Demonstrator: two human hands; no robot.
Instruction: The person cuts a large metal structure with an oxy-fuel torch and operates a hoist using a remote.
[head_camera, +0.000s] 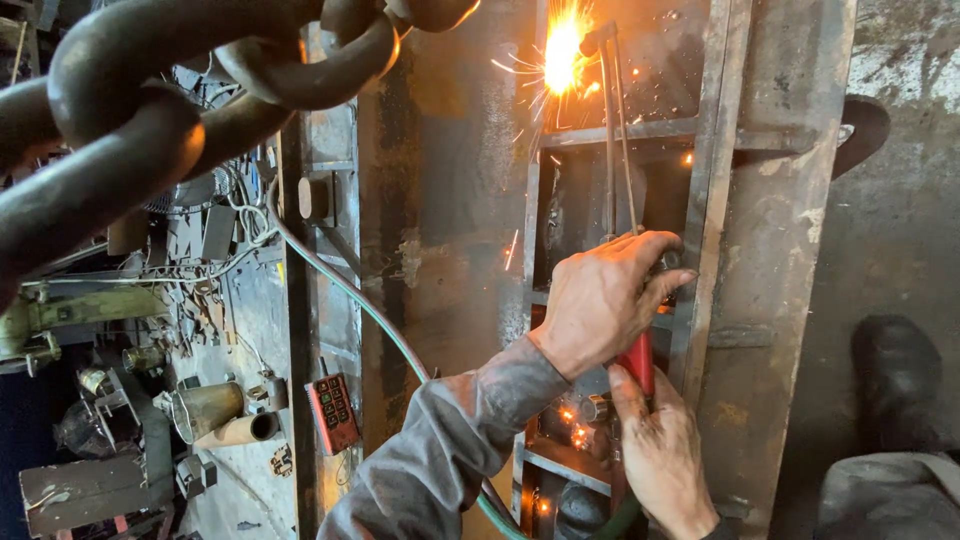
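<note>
A cutting torch with long thin metal tubes and a red handle runs up the rusty steel frame. Its tip throws a bright orange flame and sparks against the frame's upper bar. My left hand, in a grey sleeve, is closed over the torch where the tubes meet the handle. Just below it, my right hand grips the red handle with the thumb raised along it. Small glowing bits lie inside the frame beside my right hand.
A heavy dark chain hangs close across the upper left. A green hose curves from the left down under my arm. A red button pendant hangs by the frame. Pipes and scrap crowd the lower left. A dark boot rests at right.
</note>
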